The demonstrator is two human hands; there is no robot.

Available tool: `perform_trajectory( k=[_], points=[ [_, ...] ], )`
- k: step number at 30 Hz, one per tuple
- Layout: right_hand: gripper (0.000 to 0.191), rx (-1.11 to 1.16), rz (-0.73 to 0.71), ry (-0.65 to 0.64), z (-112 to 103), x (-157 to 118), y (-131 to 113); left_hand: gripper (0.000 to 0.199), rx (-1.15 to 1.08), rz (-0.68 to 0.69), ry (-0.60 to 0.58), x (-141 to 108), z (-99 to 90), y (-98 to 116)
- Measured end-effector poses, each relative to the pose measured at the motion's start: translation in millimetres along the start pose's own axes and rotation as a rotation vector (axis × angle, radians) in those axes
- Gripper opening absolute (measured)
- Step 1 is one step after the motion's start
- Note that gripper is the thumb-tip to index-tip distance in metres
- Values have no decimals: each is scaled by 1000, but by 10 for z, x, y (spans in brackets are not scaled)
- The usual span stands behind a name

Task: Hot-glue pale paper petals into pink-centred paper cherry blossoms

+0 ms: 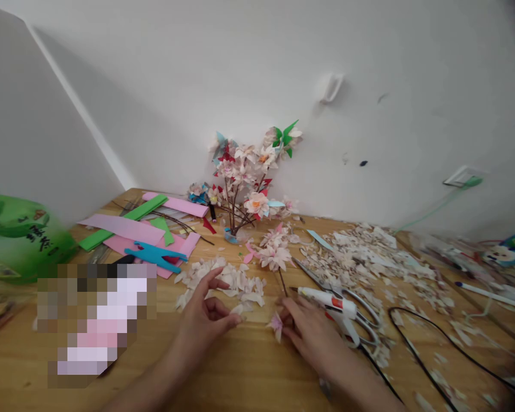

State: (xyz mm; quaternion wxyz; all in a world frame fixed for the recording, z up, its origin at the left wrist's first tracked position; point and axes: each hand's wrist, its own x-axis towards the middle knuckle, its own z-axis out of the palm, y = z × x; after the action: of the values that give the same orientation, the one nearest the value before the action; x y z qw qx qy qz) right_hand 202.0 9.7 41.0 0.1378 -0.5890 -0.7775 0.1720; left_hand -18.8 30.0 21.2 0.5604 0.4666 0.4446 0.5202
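Right hand [302, 329] pinching small lilac-centred flower [277, 324], left of glue gun [332, 302]. Left hand [208, 312] half-curled by loose petals [244, 286] — can't tell if gripping one. Clear cup [241, 234] — flower stems [234, 209] standing inside.

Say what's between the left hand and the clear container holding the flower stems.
A pile of loose pale petals lies between the left hand and the clear container, in the head view.
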Motion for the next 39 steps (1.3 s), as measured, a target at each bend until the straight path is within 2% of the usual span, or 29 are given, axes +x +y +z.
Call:
perform_trajectory(
  k=[2, 5, 8, 11, 16, 21, 27, 33, 39],
  points=[
    [37, 321, 32, 17, 6, 49, -30, 73, -22, -28, -19, 5, -3, -1],
    [45, 903, 93, -44, 29, 128, -52, 75, -55, -99, -63, 13, -15, -8],
    [47, 1214, 143, -75, 89, 189, -87, 76, -83, -181, -111, 15, -32, -15],
    [48, 1273, 158, -57, 167, 214, -134, 80, -119, -264, -167, 15, -48, -10],
    [54, 1297, 94, -19, 233, 188, -176, 93, -179, -425, -276, 7, -63, 36],
    [59, 1347, 168, -72, 250, 147, -176, 96, -150, -516, -345, -33, -48, 151],
    [64, 1348, 209, -121, 286, 142, -174, 88, -188, -653, -380, -93, -39, 264],
    [62, 1363, 223, -205, 274, 123, -191, 85, -242, -758, -431, -92, -70, 255],
    [62, 1360, 188, -275, 282, 127, -183, 74, -264, -806, -450, -78, -95, 223]
  ],
)
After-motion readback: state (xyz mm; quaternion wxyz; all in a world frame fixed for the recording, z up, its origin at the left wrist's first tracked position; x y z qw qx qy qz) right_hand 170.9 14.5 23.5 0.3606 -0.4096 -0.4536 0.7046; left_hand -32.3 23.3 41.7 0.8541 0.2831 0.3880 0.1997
